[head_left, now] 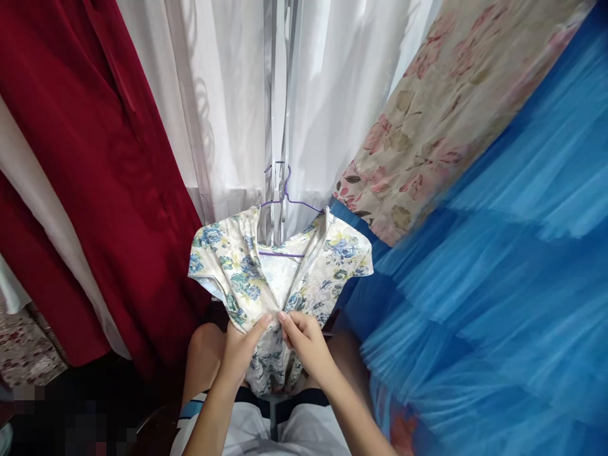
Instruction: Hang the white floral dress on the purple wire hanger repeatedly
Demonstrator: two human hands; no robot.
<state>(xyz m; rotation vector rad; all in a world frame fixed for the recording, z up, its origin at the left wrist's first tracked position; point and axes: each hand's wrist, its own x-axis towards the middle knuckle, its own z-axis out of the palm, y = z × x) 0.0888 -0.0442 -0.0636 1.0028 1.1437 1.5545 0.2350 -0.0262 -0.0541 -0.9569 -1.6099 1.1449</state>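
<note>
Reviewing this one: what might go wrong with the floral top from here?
1. The left hand and right hand pinch the floral top at the foot of its open neckline; a hard pull might strain the fabric there.
2. The neckline gapes wide around the thin hanger, so a shoulder could slip off.
</note>
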